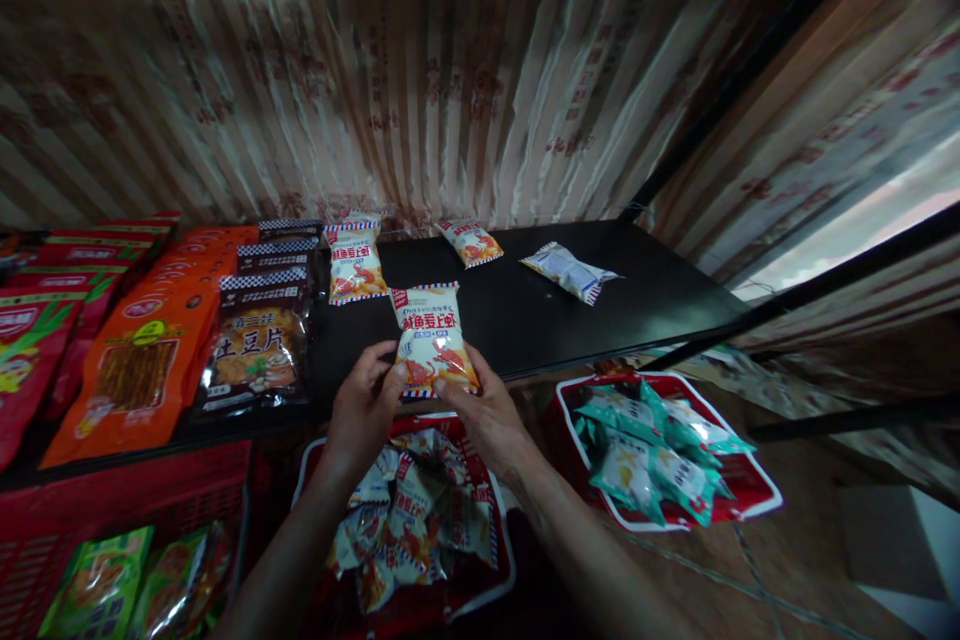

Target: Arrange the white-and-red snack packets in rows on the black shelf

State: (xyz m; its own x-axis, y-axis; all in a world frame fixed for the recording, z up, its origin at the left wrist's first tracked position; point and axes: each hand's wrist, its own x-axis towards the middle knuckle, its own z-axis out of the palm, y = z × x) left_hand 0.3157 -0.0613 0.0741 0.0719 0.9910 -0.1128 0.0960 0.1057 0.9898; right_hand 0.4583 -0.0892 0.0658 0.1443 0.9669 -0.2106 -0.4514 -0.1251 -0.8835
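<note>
Between my left hand (369,400) and my right hand (484,410) is a white and orange snack bag (431,335) with red lettering. Both hands pinch its lower corners, thumbs on the front, and hold it upright over the front edge of the black shelf (517,320). Behind it to the left, a similar bag (355,263) stands on the shelf, with another partly hidden behind. Farther back lies a tilted bag (471,242), and to the right one lies with its bluish-white side up (570,270). Beneath my forearms, a red basket (504,560) holds several matching bags.
Dark potato-chip packs (259,340), orange packs (142,360) and red packs (34,350) fill the shelf's left side. A red basket (765,500) with teal bags stands lower right; another red crate (135,490) holds green packs. A black shelf post (720,100) rises at right.
</note>
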